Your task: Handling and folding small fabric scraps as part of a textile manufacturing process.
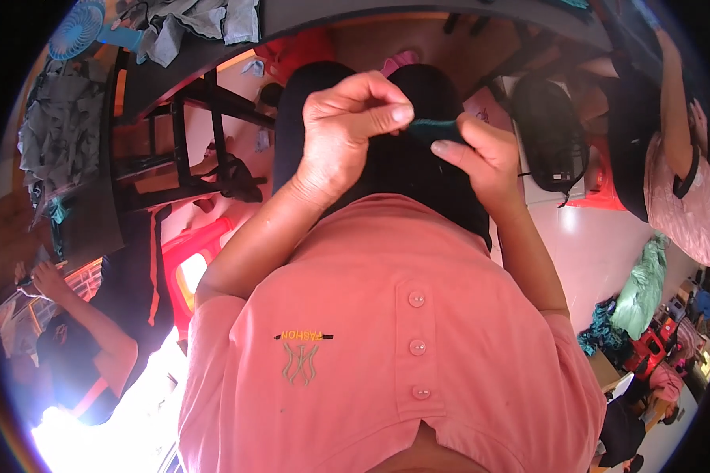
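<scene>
Over my dark-trousered lap I hold up a small dark green strip of cloth (pixel 434 124), stretched between my two hands. My left hand (pixel 343 130) is closed, its thumb and forefinger pinching the strip's left end. At the other end, my right hand (pixel 485 154) has its fingers curled round the cloth, with the thumb held a little off below. The strip's right end is hidden by those fingers. Its exact kind is too small to tell.
A dark table (pixel 189 75) with grey cloth pieces (pixel 201 24) and a blue fan (pixel 77 31) curves round the far left. A black backpack (pixel 551 130) stands right, near a red stool (pixel 601 177). Other people work at both sides. A green cloth bundle (pixel 643 284) lies right.
</scene>
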### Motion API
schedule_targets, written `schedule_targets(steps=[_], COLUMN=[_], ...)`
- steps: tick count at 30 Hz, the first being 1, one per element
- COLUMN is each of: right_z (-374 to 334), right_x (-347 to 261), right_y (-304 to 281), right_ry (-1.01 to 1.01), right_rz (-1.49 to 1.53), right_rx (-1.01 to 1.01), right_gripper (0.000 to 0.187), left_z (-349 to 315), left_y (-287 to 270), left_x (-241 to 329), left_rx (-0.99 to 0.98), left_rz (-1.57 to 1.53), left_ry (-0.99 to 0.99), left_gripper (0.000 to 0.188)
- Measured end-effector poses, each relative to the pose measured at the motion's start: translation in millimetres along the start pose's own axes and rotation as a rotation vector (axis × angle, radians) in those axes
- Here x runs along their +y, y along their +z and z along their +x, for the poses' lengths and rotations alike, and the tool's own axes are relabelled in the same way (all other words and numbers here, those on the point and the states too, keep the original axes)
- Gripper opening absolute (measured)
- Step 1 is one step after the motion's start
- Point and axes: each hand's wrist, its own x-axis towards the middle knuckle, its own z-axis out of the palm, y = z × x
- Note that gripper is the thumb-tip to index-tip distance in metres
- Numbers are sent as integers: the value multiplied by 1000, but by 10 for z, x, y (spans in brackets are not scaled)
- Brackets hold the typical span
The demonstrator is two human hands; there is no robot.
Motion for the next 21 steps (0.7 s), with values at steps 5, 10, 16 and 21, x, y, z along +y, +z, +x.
schedule_targets(steps=[5,10,16,21], right_z=[24,19,-26,-105], right_x=[-112,-134,-14,233], right_y=[-5,85,161,366], right_ry=[84,85,126,317], right_rz=[196,188,94,392], right_rx=[-3,-29,-135,-154], right_gripper=[18,17,20,20], left_z=[-54,-67,-45,-87], left_y=[38,139,78,-183], left_x=[33,-9,-127,-133], left_rx=[-58,-17,73,275], left_rz=[-20,19,248,-132], left_ry=[-125,-162,18,-107], left_gripper=[34,12,12,11])
